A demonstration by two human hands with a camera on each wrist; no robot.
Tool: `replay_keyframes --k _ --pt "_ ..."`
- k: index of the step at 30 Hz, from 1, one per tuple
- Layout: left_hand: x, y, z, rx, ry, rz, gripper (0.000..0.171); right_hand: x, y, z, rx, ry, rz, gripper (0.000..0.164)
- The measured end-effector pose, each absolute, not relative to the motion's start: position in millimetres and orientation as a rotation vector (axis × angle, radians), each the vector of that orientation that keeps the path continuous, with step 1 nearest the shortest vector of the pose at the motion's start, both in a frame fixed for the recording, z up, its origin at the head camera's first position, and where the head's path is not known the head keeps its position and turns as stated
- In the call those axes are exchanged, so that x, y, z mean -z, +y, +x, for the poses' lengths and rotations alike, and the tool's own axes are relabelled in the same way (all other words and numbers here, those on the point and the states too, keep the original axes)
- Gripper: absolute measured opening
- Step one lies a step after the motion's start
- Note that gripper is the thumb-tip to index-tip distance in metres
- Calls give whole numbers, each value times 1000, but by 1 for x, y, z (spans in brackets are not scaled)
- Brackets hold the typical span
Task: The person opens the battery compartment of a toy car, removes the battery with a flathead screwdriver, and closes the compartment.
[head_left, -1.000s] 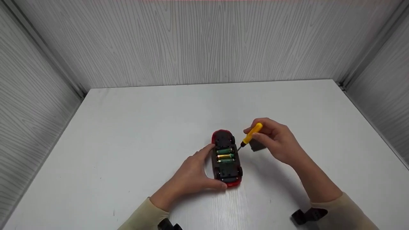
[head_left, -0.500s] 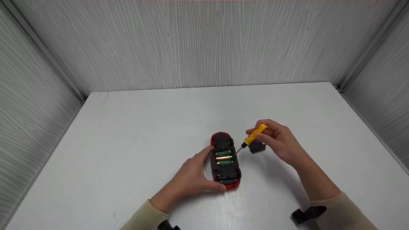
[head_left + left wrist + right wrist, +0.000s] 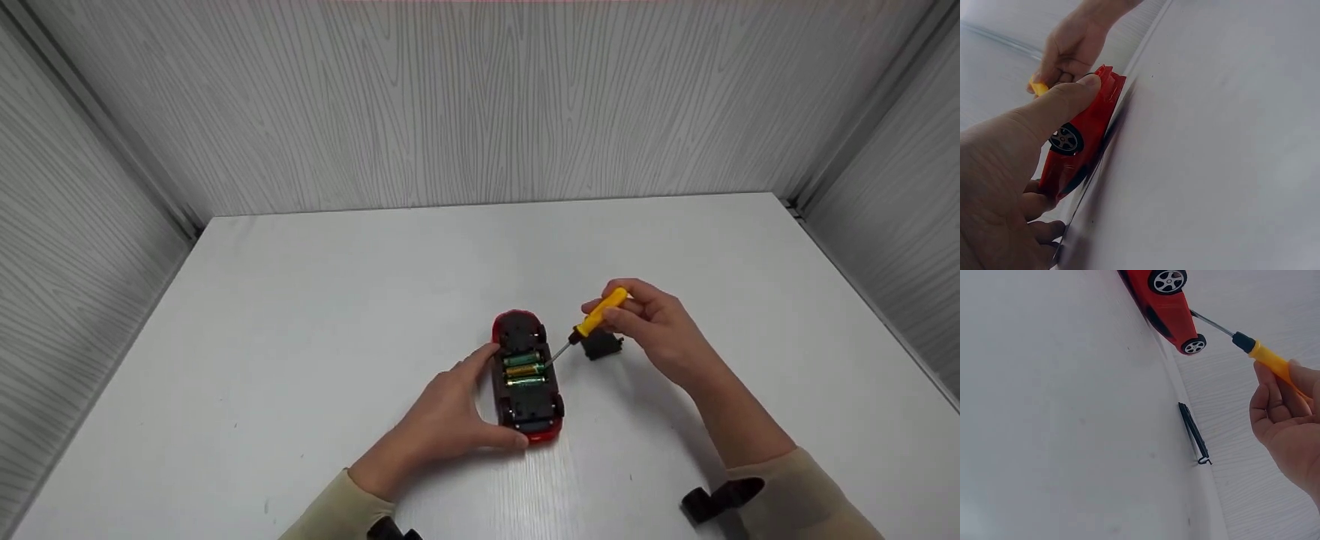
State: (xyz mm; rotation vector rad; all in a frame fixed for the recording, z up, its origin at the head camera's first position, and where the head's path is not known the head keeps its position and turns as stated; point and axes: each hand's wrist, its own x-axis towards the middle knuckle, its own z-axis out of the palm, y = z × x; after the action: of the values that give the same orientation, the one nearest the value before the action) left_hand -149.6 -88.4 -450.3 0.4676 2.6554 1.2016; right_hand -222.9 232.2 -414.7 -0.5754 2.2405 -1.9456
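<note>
A red toy car [image 3: 531,405] lies upside down on the white table, its black underside facing up. Three green-and-gold batteries [image 3: 524,370] sit side by side in its open compartment. My left hand [image 3: 448,416] holds the car from the left, thumb at the near end and fingers along the side; in the left wrist view the thumb lies over the red body [image 3: 1095,121]. Between thumb and fingers, my right hand [image 3: 656,330] pinches a screwdriver [image 3: 602,313] by its yellow handle. Its metal shaft slants down to the right end of the middle battery.
A small black battery cover [image 3: 602,345] lies on the table right of the car, partly below the right hand; the right wrist view shows this cover [image 3: 1195,434] edge-on. Grey wood-grain panels [image 3: 480,105] stand at the back and both sides of the table [image 3: 300,300].
The screwdriver tip has moved slightly left and down, from the compartment's right edge to the middle battery's end. More of the black cover shows. The left hand keeps its hold on the car.
</note>
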Motion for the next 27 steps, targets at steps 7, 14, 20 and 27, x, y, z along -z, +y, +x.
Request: replay_keyframes --k 7,14,20,27 --pt "449 -91 -150 -1192 2669 463 129 397 224 -215 1963 2359 -678 23" --pt "447 -93 -150 -1195 2673 453 129 384 205 -202 1780 2518 -857 21" --pt "446 -92 -150 -1209 2657 461 130 379 198 -194 1632 2662 -879 17" --pt "444 -92 -149 -1196 2651 455 130 375 192 -186 1495 2776 -925 20"
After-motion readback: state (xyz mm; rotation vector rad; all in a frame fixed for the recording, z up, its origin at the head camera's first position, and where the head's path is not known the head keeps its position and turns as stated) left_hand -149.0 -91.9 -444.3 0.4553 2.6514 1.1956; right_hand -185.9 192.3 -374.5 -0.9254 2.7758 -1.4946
